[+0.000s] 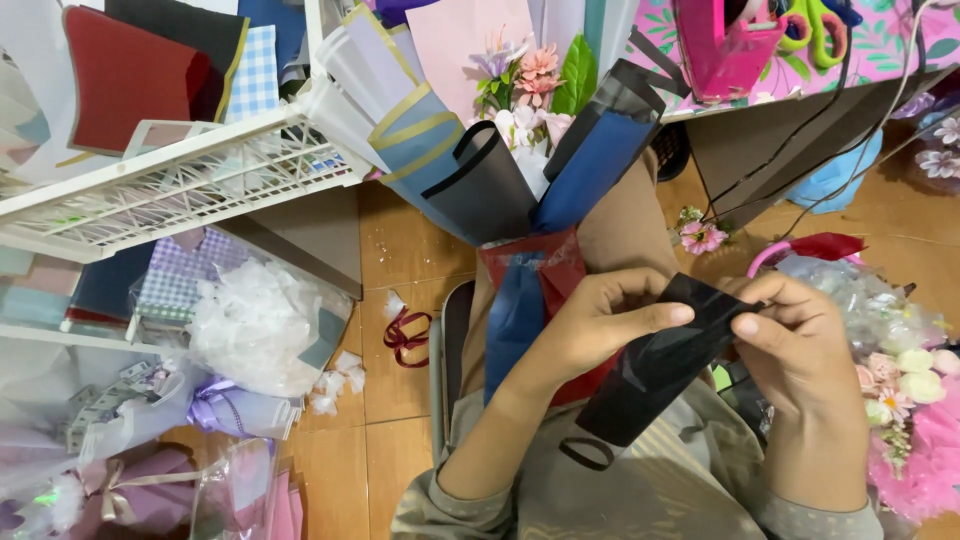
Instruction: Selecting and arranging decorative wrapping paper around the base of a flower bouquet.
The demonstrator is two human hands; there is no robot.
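Fingers first: the left hand [600,320] has thumb and forefinger pinched shut on the top edge of a black wrapping sheet [650,370], and the right hand [795,345] pinches the same edge just beside it, fingertips pressed together on the film. So both hands are clamped on that one sheet, which hangs down over the lap right below the bouquet [525,130].

If you're folding or pleating film like this, my take is to keep both pinches close together and the edge taut, otherwise the slick stuff slides and the crease goes crooked.

The sheet looks glossy, thin and semi-stiff, curling into a loop at its lower end. The bouquet above it is layered: matte blue and black wraps, a lilac sheet with gold trim, a red band at the neck, pink and white fabric-looking flowers with one big green leaf. Left of the bouquet sits a white plastic rack [180,180] with paper sheets; right of it, loose pink blossoms [905,400] and crinkly clear cellophane.
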